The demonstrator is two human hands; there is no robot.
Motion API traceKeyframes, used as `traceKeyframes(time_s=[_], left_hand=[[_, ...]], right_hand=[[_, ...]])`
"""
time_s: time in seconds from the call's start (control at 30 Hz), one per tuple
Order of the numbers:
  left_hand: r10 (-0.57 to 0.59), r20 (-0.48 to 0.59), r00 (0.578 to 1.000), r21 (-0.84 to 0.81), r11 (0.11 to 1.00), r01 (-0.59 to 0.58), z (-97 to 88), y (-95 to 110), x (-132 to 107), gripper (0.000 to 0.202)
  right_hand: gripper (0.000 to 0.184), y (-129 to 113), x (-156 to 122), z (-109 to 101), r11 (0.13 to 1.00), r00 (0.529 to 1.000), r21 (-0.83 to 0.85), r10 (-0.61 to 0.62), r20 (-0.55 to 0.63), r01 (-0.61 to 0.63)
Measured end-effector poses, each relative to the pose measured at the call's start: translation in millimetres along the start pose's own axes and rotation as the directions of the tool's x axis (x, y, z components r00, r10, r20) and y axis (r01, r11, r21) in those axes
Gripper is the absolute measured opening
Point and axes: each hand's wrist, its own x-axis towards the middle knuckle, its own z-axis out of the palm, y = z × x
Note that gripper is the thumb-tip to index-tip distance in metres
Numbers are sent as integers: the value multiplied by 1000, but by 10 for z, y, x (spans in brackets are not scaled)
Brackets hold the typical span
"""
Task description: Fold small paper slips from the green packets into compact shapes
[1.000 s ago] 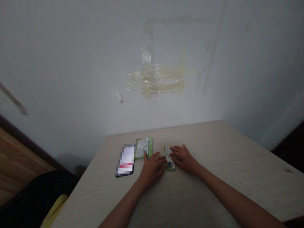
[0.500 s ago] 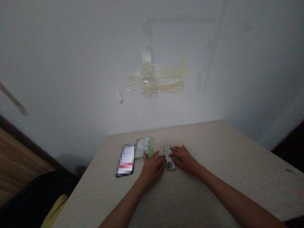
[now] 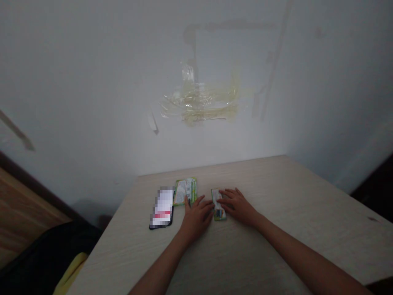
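Table edges: the pale table (image 3: pixel 291 184) meets the wall (image 3: pixel 101 94) along its far edge; the left edge slants down from the far left corner, the right edge slants outward from the far right corner, and the near edge shows only at the lower right.
Widest room: the tabletop between the right hand (image 3: pixel 238 205) and the right edge.
Tighter room: a band in front of the far edge, and a strip between the phone (image 3: pixel 162 209) and the left edge.
Narrow packet: green and white, between the two hands, before the middle of the far edge and set back from it.
Left hand (image 3: pixel 198 217): fingers spread and loose, tips at the left side of the narrow packet (image 3: pixel 219 212); the thumb overlaps the near side of the wide packet (image 3: pixel 185 190), contact uncertain.
Right hand grip: relaxed, fingers spread over the right side of the narrow packet, not curled around it; whether they press, I cannot tell.
In the way, leftward: the wide packet, then the phone just beside it, screen pixelated, both between the left hand and the left edge.
In the way, nearer: the two forearms (image 3: pixel 294 250) reach in across the front of the table.
On the wall: yellowed clear tape (image 3: pixel 208 102).
Past the left edge: a wooden panel (image 3: pixel 21 205), dark fabric (image 3: pixel 46 258) and yellow fabric (image 3: pixel 71 272).
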Motion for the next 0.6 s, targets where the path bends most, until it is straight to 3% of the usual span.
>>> traceKeyframes(time_s=[0.6], left_hand=[[2, 11, 1000, 9, 1000, -2, 3, -16, -6, 29]], right_hand=[[33, 3, 12, 18, 999, 998, -53, 9, 60, -6]])
